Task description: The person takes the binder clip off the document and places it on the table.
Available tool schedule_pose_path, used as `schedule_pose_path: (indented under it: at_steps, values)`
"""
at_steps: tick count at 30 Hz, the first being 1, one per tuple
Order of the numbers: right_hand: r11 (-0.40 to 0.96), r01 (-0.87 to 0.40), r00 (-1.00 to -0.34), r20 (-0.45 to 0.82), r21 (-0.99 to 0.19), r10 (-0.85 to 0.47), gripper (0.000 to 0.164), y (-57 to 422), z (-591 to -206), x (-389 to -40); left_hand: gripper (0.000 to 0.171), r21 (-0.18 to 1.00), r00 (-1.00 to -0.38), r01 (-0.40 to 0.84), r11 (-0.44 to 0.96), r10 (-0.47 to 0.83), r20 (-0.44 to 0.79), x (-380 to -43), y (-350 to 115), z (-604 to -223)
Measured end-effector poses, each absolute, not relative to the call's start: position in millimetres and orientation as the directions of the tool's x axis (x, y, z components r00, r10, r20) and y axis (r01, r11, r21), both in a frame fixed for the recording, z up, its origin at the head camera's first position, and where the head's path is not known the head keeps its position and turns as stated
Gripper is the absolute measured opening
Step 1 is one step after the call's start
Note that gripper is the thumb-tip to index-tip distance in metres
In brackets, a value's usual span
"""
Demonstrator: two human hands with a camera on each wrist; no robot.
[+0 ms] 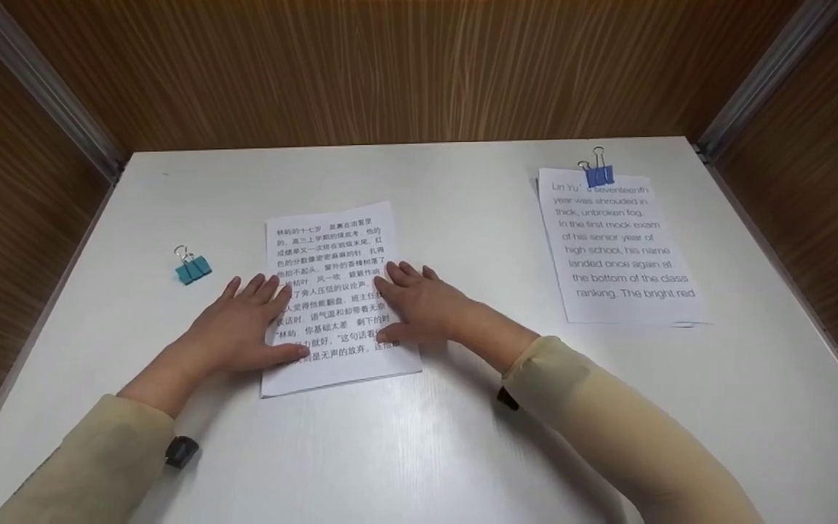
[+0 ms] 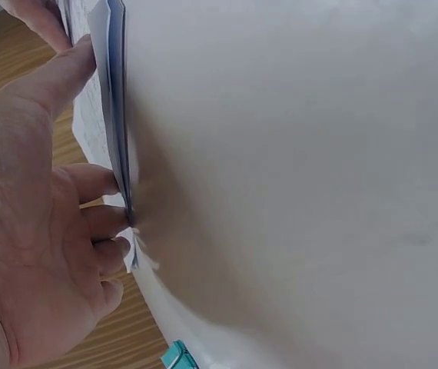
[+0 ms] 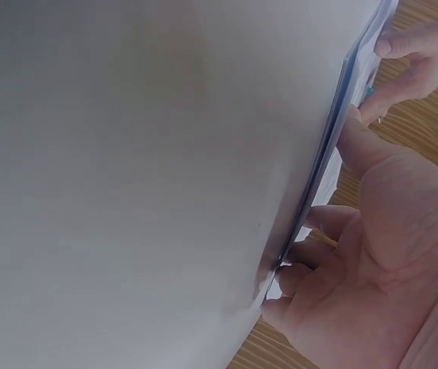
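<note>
A stack of white sheets printed with Chinese text [image 1: 335, 291] lies on the table in the head view. My left hand [image 1: 241, 327] rests along its left side, thumb over the lower text and fingertips at the edge. On the opposite side my right hand [image 1: 426, 302] touches the right edge, fingers spread and thumb on the page. The left wrist view shows the edge of the paper stack [image 2: 114, 100] with small gaps between sheets, fingertips right against it. A teal binder clip [image 1: 193, 270] sits left of the stack, apart from my left hand.
At the right of the white table [image 1: 463, 451] lies a second stack, printed in English [image 1: 623, 247], with a blue binder clip [image 1: 599, 175] on its top edge. Wood-patterned panels [image 1: 390, 73] stand behind the table and at both sides.
</note>
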State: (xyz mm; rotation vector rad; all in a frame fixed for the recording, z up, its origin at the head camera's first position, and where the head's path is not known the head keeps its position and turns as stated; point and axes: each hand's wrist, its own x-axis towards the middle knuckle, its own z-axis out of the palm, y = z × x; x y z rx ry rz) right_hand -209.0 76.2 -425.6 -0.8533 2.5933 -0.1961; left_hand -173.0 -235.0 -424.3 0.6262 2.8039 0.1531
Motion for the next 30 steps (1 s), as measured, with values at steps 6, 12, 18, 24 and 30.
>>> schedule_pose_path:
  at_steps: [6,12,18,24,30]
  values:
    - [0.801,-0.519,-0.733,-0.325,-0.299,-0.597,0.105,84.4,-426.5,-209.3,0.107,0.136,-0.864,0.403,0.905,0.425,-0.269,-174.9,-232.8,-419.3]
    - [0.766,-0.55,-0.745,-0.217,-0.333,-0.63,0.105,114.7,-421.3,-207.9,0.105,0.14,-0.871,0.345,0.928,0.372,-0.32,-175.9,-223.6,-412.1]
    - [0.776,-0.528,-0.79,-0.136,-0.345,-0.598,0.097,176.2,-414.7,-207.3,0.099,0.117,-0.913,0.26,0.958,0.284,-0.292,-182.4,-193.1,-403.9]
    - [0.832,-0.444,-0.853,-0.13,-0.332,-0.506,0.097,252.1,-409.0,-203.4,0.097,0.14,-0.927,0.312,0.94,0.333,-0.17,-193.2,-138.1,-396.9]
    - [0.868,-0.363,-0.888,-0.157,-0.339,-0.432,0.098,309.2,-403.4,-199.2,0.097,0.144,-0.869,0.47,0.871,0.485,-0.095,-201.2,-66.6,-392.5]
